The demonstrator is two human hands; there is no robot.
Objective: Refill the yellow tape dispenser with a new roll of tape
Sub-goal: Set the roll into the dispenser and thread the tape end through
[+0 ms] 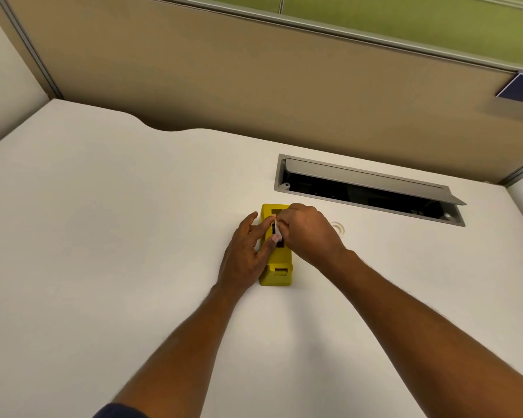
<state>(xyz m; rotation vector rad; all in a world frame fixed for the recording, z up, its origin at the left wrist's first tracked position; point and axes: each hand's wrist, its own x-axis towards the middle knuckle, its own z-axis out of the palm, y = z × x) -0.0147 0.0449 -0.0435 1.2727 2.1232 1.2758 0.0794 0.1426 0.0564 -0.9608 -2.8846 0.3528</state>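
The yellow tape dispenser (276, 271) stands on the white desk (133, 236), its cutter end toward me. My left hand (248, 251) rests against the dispenser's left side, with thumb and forefinger on its top. From the right, my right hand (307, 233) comes over the top slot, its fingers pinched on a small whitish piece, apparently tape (277, 229). What sits inside the slot is mostly hidden by my fingers. A clear tape roll (338, 228) lies flat on the desk just right of my right hand, partly hidden behind it.
An open cable hatch (371, 191) with a raised metal lid is set in the desk behind the dispenser. A tan partition wall (254, 86) stands along the desk's far edge. Another desk edge shows at the far left.
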